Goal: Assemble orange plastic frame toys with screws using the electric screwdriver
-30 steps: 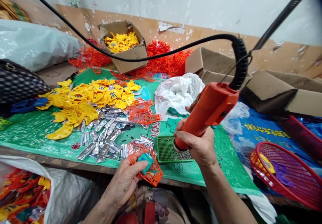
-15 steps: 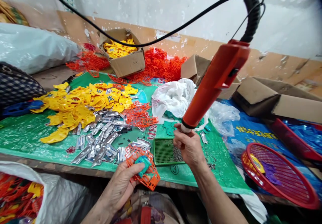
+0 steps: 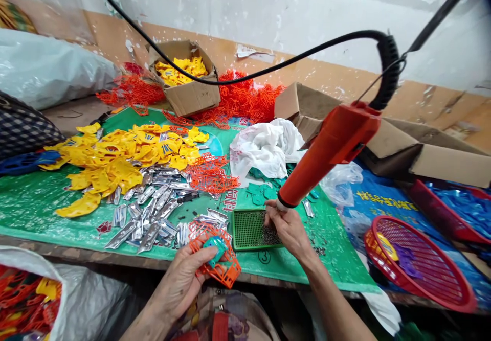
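My left hand [image 3: 183, 281] holds an orange lattice plastic part [image 3: 224, 271] with a teal piece [image 3: 215, 246] pressed under the thumb, at the table's near edge. My right hand [image 3: 290, 231] grips the lower end of an orange electric screwdriver [image 3: 327, 151], which leans up to the right and hangs from a black coiled cord [image 3: 387, 70]. The fingers and the tool's tip are down on a small green perforated tray [image 3: 245, 228], over a patch of small dark screws [image 3: 270, 236] in its right part.
On the green mat [image 3: 34, 203] lie yellow plastic pieces [image 3: 115, 157], silver foil strips [image 3: 153, 213] and orange lattices [image 3: 213, 175]. Behind are a cardboard box [image 3: 192, 95], a white bag [image 3: 268, 146] and more cartons [image 3: 422, 152]. A red basket [image 3: 422, 264] sits right.
My right hand slid from the screwdriver's body to its lower end and came down onto the green tray's screws. The tool swung up, then lower again. My left hand kept the orange part.
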Motion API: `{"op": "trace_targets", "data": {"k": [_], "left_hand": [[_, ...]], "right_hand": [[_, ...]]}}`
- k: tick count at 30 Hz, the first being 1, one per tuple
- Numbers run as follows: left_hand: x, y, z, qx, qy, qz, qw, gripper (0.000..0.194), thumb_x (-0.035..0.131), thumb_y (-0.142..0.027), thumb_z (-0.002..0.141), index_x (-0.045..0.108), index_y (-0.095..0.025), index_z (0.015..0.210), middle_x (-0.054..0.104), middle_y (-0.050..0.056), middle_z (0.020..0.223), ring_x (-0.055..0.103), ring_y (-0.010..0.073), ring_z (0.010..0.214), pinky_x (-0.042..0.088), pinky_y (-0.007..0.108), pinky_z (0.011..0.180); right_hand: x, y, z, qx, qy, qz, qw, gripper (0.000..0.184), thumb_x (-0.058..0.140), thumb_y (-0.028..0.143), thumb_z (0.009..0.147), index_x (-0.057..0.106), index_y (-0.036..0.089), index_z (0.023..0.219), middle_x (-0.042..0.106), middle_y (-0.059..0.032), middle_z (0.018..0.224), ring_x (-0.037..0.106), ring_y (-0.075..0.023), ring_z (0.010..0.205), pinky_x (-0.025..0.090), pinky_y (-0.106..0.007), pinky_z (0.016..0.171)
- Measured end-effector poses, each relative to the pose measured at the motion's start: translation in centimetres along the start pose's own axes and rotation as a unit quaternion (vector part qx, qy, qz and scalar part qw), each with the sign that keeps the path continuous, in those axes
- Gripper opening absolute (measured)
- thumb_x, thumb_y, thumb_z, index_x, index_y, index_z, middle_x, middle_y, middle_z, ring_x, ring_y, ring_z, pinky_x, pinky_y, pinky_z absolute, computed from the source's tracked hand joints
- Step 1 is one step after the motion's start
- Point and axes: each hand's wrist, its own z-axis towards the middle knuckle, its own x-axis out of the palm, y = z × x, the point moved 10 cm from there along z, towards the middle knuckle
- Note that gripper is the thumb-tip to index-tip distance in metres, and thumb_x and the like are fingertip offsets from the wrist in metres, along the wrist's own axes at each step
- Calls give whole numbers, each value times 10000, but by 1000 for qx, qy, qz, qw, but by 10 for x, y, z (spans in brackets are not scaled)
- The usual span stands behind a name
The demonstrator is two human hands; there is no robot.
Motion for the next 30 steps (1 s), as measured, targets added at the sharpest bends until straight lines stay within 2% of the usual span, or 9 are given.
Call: {"op": "trace_targets", "data": {"k": [4, 7, 9, 12, 15, 19, 24, 27, 30], "left_hand": [[0, 0, -1, 1, -5, 11, 1000, 362, 874, -202, 612, 744, -144, 944, 767, 47, 824, 704, 184, 666, 612, 298, 601], [-1, -1, -1, 7, 0, 14, 1000, 375, 861, -201, 637, 733, -154, 987, 763, 45, 846, 704, 185, 691, 611, 305, 622], [1, -1, -2, 8, 10, 22, 1000, 362, 844, -204, 666, 728, -152, 1004, 760, 48, 859, 703, 183, 700, 609, 307, 641], [9, 1, -3, 4, 31, 36, 999, 341, 834, -216, 680, 726, -136, 993, 759, 63, 857, 703, 186, 695, 606, 313, 657], [19, 5, -6, -6, 49, 42, 998, 346, 840, -242, 667, 724, -128, 972, 758, 75, 815, 705, 191, 671, 595, 295, 633], [22, 5, -10, -1, 54, 61, 997, 303, 830, -264, 678, 722, -128, 927, 748, 71, 767, 694, 177, 634, 577, 268, 613], [20, 3, -12, 8, 64, 87, 994, 281, 796, -278, 715, 716, -123, 936, 743, 83, 766, 690, 193, 653, 582, 307, 648], [23, 3, -12, 13, 68, 91, 993, 241, 781, -260, 725, 718, -133, 920, 735, 71, 750, 684, 191, 658, 580, 309, 653], [28, 6, -13, 6, 77, 92, 993, 230, 775, -260, 723, 718, -134, 907, 730, 73, 734, 683, 199, 650, 578, 316, 641]], "right_hand": [[-7, 3, -6, 12, 7, -50, 999, 250, 724, 334, 731, 668, 165, 907, 689, -37, 760, 604, -190, 677, 439, -321, 639], [-28, 20, -5, -10, -10, -21, 1000, 576, 830, 287, 605, 599, 219, 1128, 669, -78, 1117, 623, -253, 999, 488, -377, 798], [-43, 49, 4, -77, -17, 46, 996, 829, 872, 292, 549, 493, 298, 1286, 594, -69, 1289, 560, -268, 1169, 487, -401, 875], [-63, 108, 27, -218, -35, 117, 968, 937, 914, 329, 464, 484, 363, 1297, 551, -26, 1351, 489, -265, 1268, 483, -388, 913], [-49, 143, 63, -237, 26, 148, 960, 749, 903, 322, 467, 593, 328, 1149, 649, -4, 1161, 607, -233, 1074, 508, -362, 849], [-23, 151, 95, -147, 56, 181, 971, 497, 870, 332, 484, 627, 249, 909, 669, 21, 800, 647, -183, 721, 536, -378, 714], [1, 161, 70, -141, 102, 94, 980, 340, 873, 233, 502, 617, 189, 720, 615, 21, 702, 591, -148, 599, 532, -355, 609], [8, 161, 47, -142, 124, 127, 974, 342, 854, 217, 520, 632, 198, 779, 595, 40, 705, 569, -130, 580, 513, -325, 575], [7, 147, 34, -135, 91, 147, 976, 346, 831, 194, 529, 654, 203, 826, 612, 41, 718, 561, -128, 592, 486, -296, 554]]}}
